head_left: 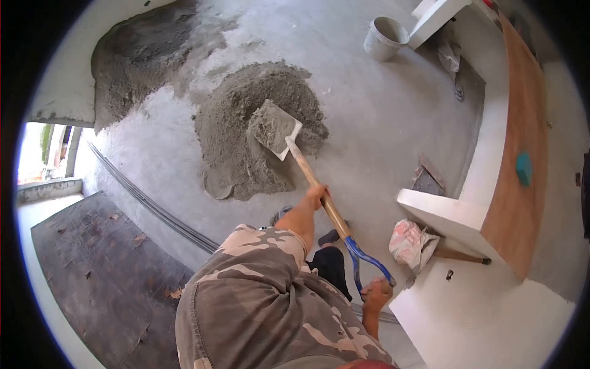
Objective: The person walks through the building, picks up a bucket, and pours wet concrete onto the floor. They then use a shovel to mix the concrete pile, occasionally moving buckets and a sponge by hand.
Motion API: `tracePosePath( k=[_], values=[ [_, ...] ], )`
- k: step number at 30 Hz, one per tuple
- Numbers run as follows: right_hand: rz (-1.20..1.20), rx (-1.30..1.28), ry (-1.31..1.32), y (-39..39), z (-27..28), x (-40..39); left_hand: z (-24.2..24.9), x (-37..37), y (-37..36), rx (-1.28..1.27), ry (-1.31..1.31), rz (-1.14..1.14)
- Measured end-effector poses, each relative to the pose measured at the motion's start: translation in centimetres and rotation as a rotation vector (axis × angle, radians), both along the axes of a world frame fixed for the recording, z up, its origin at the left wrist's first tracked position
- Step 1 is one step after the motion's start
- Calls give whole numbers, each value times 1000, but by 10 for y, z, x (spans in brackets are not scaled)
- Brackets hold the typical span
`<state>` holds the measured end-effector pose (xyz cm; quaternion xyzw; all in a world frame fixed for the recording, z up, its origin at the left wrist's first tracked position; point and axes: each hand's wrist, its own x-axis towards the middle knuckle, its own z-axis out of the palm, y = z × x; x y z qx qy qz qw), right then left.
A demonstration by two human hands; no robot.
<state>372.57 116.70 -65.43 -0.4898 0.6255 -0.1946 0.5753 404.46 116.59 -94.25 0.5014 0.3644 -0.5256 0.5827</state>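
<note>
shovel (307, 172) held by both hands, blade over mortar pile (246, 135)

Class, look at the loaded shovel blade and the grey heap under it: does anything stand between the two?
Nothing visible does. The shovel, loaded with grey mix, hangs directly over the sand-cement heap. The left hand grips the shaft, the right hand the blue handle. The bucket stands far off.

Grey concrete floor (393, 123); white walls (485, 320); daylit doorway (46, 150).
</note>
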Motion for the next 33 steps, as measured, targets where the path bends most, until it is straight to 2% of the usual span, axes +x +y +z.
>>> tracePosePath(
  k=[2,4,5,7,10,12,14,15,17,18,20,22,25,28,31,33],
  values=[
    [253,-392,-64,4,-38,22,7,54,-2,8,-51,57],
    [538,-718,-46,-16,-2,86,43,100,-5,-34,-88,164],
    [541,-713,-65,-34,-6,92,60,116,-6,-72,-117,195],
    [964,-773,-228,-67,-18,89,79,139,-11,-115,-152,238],
    [979,-840,-321,-109,-57,65,101,129,-36,-152,-227,277],
    [935,-779,-316,-128,-61,44,109,115,-60,-115,-259,242],
    [780,-558,-177,-152,-33,35,108,97,-94,-279,-223,346],
    [778,-549,-167,-165,-29,31,98,89,-114,-272,-212,342],
    [454,-227,-50,-181,-25,6,65,55,-150,-330,-154,340],
    [450,-206,-25,-190,-35,-11,35,31,-167,-299,-136,281],
    [9,-30,-75,-210,-58,-46,3,-24,-205,-145,5,111],
    [-404,129,102,-229,-44,-56,-48,-92,-238,-64,142,67],
    [-406,84,122,-247,-22,-93,-66,-184,-264,-32,284,-113],
    [-631,122,185,-255,-17,-121,-77,-248,-273,56,375,-141],
    [-568,132,282,-257,-35,-113,-118,-258,-263,107,371,-191],
    [-560,207,297,-262,-58,-91,-139,-228,-252,137,312,-202]
  ],
)
